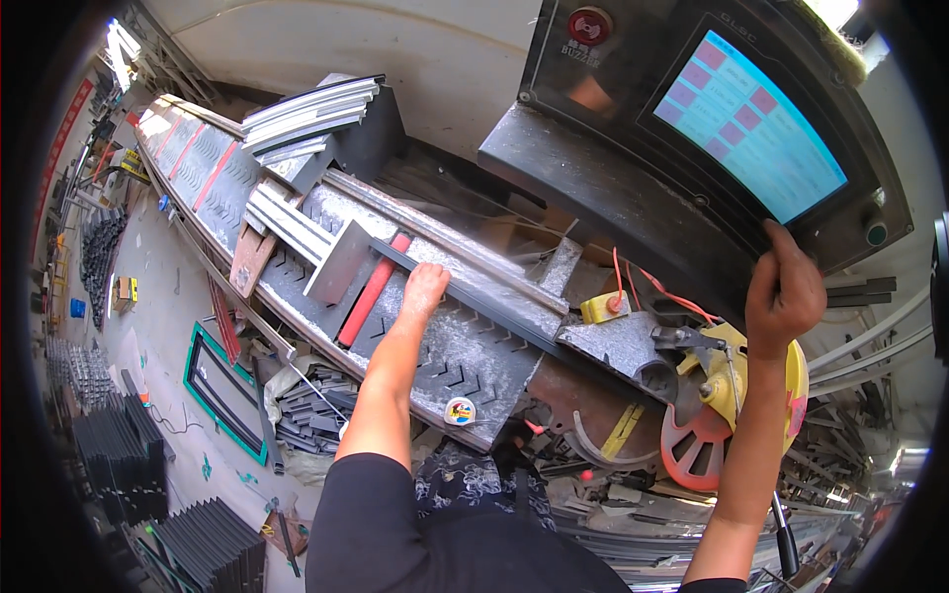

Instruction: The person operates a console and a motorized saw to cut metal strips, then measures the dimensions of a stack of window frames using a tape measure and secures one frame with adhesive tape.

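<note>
My left hand [427, 287] is closed around a long dark grey bar-shaped profile [499, 321] that lies along the machine bed [450, 385]. The profile's far-left end meets an upright metal plate [338, 263]. Beside my left hand, a red roller [374, 292] crosses the bed. At the right, my right hand [784, 289] is raised to the control panel [633, 74], one finger stretched out to the lower corner of its lit screen [751, 128]. Its other fingers are curled, and I see nothing held in them. Toward the lower right end of the profile stands a yellow saw head with an orange guard [697, 450].
White profiles [311, 117] are stacked on the bed's far end. A round tape measure [460, 411] sits at the bed's near edge. Below lie offcuts [311, 410], a green-edged frame [225, 390] and stacks of dark profiles [208, 544]. Orange cables [657, 287] run near the saw.
</note>
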`<state>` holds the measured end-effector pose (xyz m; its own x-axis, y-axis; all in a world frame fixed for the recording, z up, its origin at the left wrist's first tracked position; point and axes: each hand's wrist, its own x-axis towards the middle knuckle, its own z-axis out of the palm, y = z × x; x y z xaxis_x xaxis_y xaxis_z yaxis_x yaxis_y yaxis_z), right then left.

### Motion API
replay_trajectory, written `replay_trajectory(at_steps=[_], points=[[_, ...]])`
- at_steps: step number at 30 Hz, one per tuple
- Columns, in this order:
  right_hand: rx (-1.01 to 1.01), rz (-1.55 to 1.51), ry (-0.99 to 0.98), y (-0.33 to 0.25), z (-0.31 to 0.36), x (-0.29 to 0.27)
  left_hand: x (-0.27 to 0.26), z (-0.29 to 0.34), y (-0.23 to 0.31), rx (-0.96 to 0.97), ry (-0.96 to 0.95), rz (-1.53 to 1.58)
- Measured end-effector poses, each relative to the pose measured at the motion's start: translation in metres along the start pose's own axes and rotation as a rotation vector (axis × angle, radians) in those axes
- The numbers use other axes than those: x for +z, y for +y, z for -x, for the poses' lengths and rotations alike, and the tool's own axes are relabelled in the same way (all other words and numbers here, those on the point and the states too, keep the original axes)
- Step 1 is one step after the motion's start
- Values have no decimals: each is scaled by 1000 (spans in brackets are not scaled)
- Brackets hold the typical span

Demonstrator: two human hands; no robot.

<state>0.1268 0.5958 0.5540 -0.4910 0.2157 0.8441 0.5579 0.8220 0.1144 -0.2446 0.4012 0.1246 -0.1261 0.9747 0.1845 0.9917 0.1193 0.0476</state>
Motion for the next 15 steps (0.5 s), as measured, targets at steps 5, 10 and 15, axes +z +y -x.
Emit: replay_trajectory(at_steps=[5,10,15], points=[[-6,18,-23,0,1,-1,1,-2,-24,-31,-28,-41],[13,10,-35,-1,2,-1,-3,-3,-36,-120,-11,-26],[15,27,-24,1,3,1,3,-21,49,-47,-418,-48]])
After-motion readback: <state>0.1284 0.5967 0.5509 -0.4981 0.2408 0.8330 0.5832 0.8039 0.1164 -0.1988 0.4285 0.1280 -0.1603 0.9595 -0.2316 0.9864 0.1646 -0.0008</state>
